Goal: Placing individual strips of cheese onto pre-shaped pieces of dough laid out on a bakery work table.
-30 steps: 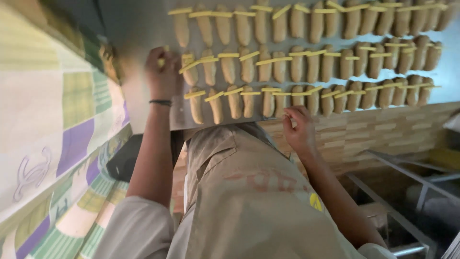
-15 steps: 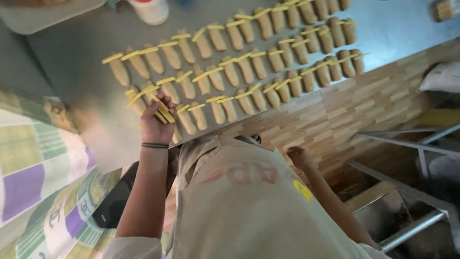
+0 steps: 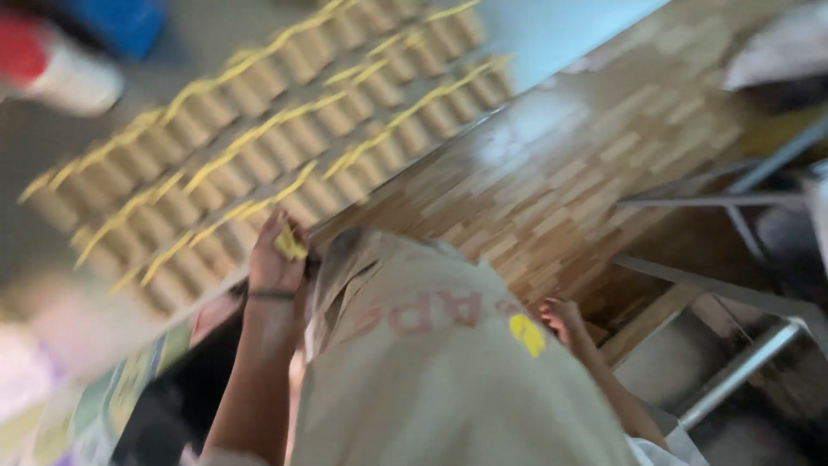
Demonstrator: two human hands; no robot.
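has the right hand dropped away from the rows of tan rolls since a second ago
Yes. The right hand was close under the rows of tan rolls; now it sits lower, beside the beige sack, over the wooden floor.

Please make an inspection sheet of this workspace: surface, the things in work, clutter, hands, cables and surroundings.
Surface: grey work board, blurred, beside a wood-pattern floor.
Things in work: rows of tan cardboard tubes with yellow strips lie on the board; a small yellow piece is in the left hand.
Clutter: white container with red top and a blue object at the far edge, both blurred.
Hands: left hand, with a dark wristband, holds the yellow piece at the nearest row; right hand is low at the side, apparently holding nothing.
Cables: nothing seen.
Surroundings: beige printed garment, grey metal frame, patterned mat.
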